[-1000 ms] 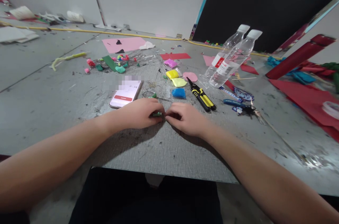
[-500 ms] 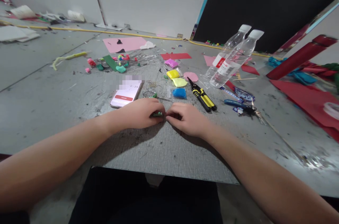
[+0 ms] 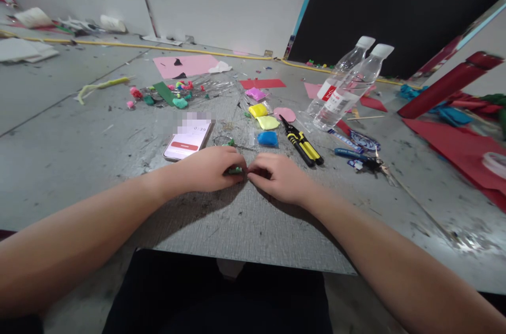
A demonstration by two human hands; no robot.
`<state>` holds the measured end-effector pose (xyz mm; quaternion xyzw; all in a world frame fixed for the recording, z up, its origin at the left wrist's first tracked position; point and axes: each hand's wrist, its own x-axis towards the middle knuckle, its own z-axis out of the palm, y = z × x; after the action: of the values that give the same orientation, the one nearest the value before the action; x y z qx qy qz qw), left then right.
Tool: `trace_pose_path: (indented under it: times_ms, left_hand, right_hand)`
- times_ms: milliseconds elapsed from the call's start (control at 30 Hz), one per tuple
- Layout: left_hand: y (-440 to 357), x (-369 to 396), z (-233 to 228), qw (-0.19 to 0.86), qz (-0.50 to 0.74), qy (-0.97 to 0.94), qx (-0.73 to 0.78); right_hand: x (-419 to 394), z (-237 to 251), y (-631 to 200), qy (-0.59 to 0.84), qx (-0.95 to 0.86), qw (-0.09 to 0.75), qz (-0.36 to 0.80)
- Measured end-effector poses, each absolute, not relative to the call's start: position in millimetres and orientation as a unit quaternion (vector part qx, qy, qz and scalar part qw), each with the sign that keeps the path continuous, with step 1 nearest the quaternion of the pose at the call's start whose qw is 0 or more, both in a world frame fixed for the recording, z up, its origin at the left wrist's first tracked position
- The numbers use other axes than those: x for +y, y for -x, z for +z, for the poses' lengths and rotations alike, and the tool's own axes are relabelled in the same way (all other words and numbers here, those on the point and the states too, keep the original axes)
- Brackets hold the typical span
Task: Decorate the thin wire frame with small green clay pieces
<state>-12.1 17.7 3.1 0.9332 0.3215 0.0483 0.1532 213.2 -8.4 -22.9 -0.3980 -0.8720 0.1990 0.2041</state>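
Observation:
Above the table near its front edge, my left hand (image 3: 215, 169) is closed around a small green piece (image 3: 236, 170), perhaps modelling clay, mostly hidden by the fingers. Fingertip to fingertip with it, my right hand (image 3: 280, 177) is closed in a pinch; whatever lies between its fingers is too small to make out. Just beyond the hands is a thin wire piece (image 3: 241, 146) with a green lump on it. A bag of blue clay (image 3: 268, 138) lies past my right hand, and a phone (image 3: 187, 139) showing a timer lies past my left wrist.
Yellow-and-black snips (image 3: 302, 141) lie to the right, near two plastic bottles (image 3: 343, 86). Yellow clay packs (image 3: 263, 115) and a magenta pack (image 3: 256, 94) sit farther back. Clay-tipped wires (image 3: 190, 89) are at back left. A red tumbler (image 3: 446, 84) leans at far right near keys (image 3: 373, 164).

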Motion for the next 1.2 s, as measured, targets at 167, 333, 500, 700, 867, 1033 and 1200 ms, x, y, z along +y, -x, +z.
trace_pose_path:
  times_ms: [167,333,500,700,867,1033,1200]
  left_hand:
    - [11.2,17.1,4.1,0.153,0.047,-0.932,0.324]
    - [10.7,17.3,4.4,0.157,0.045,-0.931,0.326]
    - [11.4,17.1,3.5,0.156,0.048,-0.933,0.321]
    - [11.4,16.9,3.3,0.152,0.045,-0.933,0.323]
    - [10.8,16.4,4.0,0.149,0.040,-0.932,0.329]
    - [9.8,14.9,5.7,0.148,0.035,-0.931,0.332]
    - [10.3,14.8,6.0,0.147,0.038,-0.932,0.330]
  right_hand:
    - [-8.0,-22.8,-213.0,0.393,-0.873,0.206,0.202]
    - [-7.8,-23.5,-213.3,0.394,-0.873,0.207,0.200]
    - [-8.1,-24.1,-213.3,0.392,-0.873,0.211,0.200]
    - [-8.2,-24.3,-213.0,0.393,-0.871,0.211,0.205]
    - [-7.9,-24.1,-213.6,0.390,-0.872,0.212,0.208]
    - [-7.7,-23.9,-214.0,0.394,-0.870,0.207,0.213]
    - [-8.5,-24.0,-214.2,0.395,-0.869,0.210,0.211]
